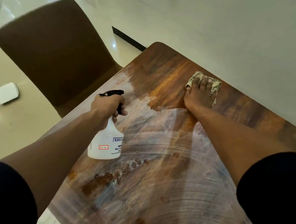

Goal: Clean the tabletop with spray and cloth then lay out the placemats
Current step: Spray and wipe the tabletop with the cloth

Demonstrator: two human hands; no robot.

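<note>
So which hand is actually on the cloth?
The right hand, pressed flat on the cloth at the table's far edge; the left hand grips the spray bottle.

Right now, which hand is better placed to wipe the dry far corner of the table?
The right hand. It already presses the cloth flat on the table near that corner. The left hand grips the spray bottle, nearer.

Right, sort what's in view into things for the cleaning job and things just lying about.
For the job:
spray bottle, gripped by the left hand
cloth, pressed flat under the right hand
tabletop, streaked wet

Just about:
brown chair
white device on the floor
</note>
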